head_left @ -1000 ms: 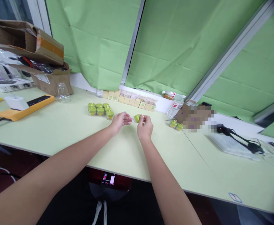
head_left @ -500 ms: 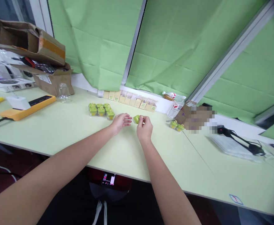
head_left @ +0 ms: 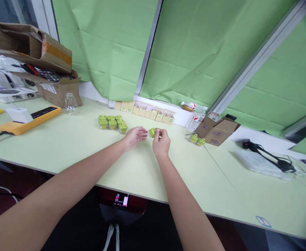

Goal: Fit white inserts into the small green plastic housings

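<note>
Between the fingers of my right hand (head_left: 161, 142) is a small clear container with a green lid (head_left: 152, 132), tilted so that its lid faces toward that hand. My left hand (head_left: 135, 137) is open just left of it, fingers stretched toward the container; I cannot tell whether they touch it. To the left stands a cluster of several like green-lidded containers (head_left: 112, 123) with yellow loops on top. Two more green-lidded containers (head_left: 197, 139) stand at the right, beside an open cardboard box.
Small beige boxes (head_left: 144, 111) line the table's back edge. At the right are plastic bottles (head_left: 194, 120), the cardboard box (head_left: 215, 130) and a black strapped device (head_left: 269, 157). An orange power strip (head_left: 29, 120), a clear jar (head_left: 71, 104) and larger cartons (head_left: 58, 87) occupy the left.
Almost nothing has moved; both hands keep their positions around the container, and the view has shifted very slightly.
</note>
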A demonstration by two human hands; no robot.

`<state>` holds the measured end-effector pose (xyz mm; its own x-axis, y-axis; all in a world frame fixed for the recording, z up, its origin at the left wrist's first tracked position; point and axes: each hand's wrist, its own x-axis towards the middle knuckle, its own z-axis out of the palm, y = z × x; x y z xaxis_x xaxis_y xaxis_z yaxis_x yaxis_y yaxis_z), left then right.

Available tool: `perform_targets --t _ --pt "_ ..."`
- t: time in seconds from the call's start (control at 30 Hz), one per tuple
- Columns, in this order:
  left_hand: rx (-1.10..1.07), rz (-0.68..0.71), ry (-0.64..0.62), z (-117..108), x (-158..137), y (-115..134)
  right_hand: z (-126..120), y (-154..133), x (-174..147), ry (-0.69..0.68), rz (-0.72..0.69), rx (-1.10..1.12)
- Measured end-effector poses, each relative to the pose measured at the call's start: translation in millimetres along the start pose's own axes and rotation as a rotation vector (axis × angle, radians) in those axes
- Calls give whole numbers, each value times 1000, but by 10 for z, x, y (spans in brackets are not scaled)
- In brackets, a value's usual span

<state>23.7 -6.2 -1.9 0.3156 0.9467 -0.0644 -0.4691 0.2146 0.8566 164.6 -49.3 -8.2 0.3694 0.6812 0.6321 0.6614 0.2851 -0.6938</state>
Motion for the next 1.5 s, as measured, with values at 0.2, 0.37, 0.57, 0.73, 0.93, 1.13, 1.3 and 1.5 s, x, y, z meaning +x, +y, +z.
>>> perform_targets --t 0.2,0.37,0.57,0.73,0.93,1.13,1.3,1.5 --pt "22 -8 -154 52 -60 -49 17 -7 -16 -29 6 27" --pt "53 54 -141 54 -54 -101 9 -23 -25 -52 6 57" --pt "70 124 -187 -8 2 -150 37 0 10 -141 118 271" --pt "109 144 -135 11 -25 -120 34 22 37 -154 145 322" --pt "214 97 31 35 -51 -42 -11 19 39 21 65 157" --pt "87 60 -44 51 -36 -32 6 25 24 -31 23 147" --pt "105 38 -78 48 -67 1 -17 58 48 40 -4 79" --pt "313 437 224 -121 55 160 -33 90 70 63 39 51"
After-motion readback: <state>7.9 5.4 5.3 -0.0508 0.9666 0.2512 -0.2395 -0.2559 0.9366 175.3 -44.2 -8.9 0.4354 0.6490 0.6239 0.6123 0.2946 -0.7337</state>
